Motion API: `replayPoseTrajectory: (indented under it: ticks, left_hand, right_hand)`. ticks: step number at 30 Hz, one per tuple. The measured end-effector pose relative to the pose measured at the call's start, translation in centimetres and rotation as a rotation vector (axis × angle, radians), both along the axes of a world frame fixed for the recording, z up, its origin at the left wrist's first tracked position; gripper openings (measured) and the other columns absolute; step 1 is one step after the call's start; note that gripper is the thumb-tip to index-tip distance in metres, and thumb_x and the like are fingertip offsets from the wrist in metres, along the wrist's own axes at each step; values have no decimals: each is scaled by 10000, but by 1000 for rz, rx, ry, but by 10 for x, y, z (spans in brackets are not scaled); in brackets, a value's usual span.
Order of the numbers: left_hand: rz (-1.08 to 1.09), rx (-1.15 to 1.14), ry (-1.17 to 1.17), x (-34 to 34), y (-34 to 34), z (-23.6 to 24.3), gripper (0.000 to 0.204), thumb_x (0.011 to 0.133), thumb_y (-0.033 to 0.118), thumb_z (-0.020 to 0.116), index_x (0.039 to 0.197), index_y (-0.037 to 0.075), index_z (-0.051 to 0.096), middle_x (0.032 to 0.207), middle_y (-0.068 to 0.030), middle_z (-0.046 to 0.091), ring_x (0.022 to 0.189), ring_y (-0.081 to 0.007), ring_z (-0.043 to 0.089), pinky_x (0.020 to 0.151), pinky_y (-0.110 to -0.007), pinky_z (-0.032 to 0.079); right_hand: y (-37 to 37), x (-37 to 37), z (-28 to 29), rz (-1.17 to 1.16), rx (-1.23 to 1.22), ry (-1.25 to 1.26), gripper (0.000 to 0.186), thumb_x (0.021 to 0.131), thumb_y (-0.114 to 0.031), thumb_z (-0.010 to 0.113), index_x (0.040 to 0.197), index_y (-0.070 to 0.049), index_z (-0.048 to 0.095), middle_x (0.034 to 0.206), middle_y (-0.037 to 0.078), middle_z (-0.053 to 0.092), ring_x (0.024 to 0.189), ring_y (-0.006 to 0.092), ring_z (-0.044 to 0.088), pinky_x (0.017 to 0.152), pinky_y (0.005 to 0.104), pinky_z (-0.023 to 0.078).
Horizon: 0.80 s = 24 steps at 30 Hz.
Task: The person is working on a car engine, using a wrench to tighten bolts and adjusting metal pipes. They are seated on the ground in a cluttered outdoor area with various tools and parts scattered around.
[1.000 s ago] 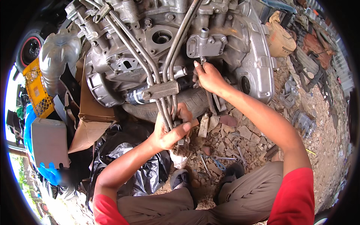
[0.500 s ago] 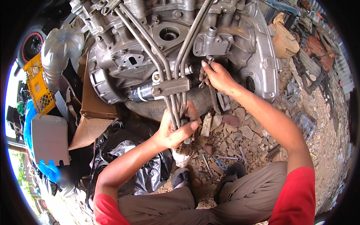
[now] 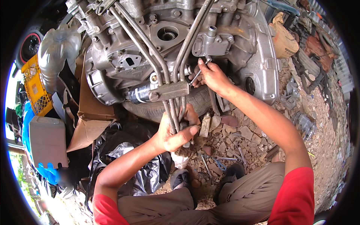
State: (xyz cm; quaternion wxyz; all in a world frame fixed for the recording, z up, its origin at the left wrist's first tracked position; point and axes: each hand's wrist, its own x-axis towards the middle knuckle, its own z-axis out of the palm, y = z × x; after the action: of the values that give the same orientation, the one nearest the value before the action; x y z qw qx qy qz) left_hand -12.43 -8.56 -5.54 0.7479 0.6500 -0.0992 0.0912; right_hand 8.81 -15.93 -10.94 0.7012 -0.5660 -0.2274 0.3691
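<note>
My left hand is closed round the lower ends of several bent metal pipes, just below the metal clamp block that ties them together. The pipes run up in front of a large grey engine. To the right of the block, my right hand is closed on a slim silver spanner. One end of the tool points at the right end of the clamp block; my fingers hide much of its length. Just above this hand is a metal housing with a short spout.
Behind the pipes lie a dark cylinder with a white stripe and a tyre. Several spanners rest on the stony ground near my feet. At left are a cardboard box, a black plastic bag and a yellow crate.
The spanner's lower end has swung left, toward the clamp block, as my right hand turned and shifted slightly left. My left hand keeps its grip on the pipes.
</note>
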Motion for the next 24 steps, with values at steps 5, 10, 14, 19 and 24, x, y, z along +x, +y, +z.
replayPoseTrajectory:
  ticks: [5,10,14,19,24]
  left_hand:
    - [-13,-1,-2,1,0,-2,309,871,226,664,776,79,409,599,-34,461,538,-125,448,526,-280,363]
    - [-5,3,-3,-1,1,1,307,874,226,658,784,76,406,610,-37,463,547,-124,445,529,-281,365]
    - [-9,20,4,-1,2,-1,296,876,222,650,789,74,408,618,-37,463,558,-124,450,534,-280,368]
    - [16,37,72,-5,5,1,153,827,111,616,784,24,497,773,-41,482,705,-129,445,631,-299,371]
    - [1,24,8,0,1,-1,279,863,212,650,786,63,427,643,-36,466,584,-127,447,553,-286,370]
  right_hand:
    - [-20,0,18,-163,-505,-892,400,1032,-297,437,847,36,558,679,190,663,617,294,690,555,393,560]
    - [-33,5,33,-148,-695,-1271,361,1011,-243,450,879,62,589,720,284,636,739,459,647,650,520,524]
    - [-30,4,17,-90,-631,-1039,444,1023,-327,448,851,61,581,737,259,639,681,431,644,631,479,513]
    - [-18,4,11,7,-409,-447,478,1025,-403,435,897,39,564,762,182,678,671,258,694,590,362,535]
    - [-11,8,10,-13,-330,-390,447,1029,-375,437,908,39,555,736,168,678,645,230,692,559,353,538]
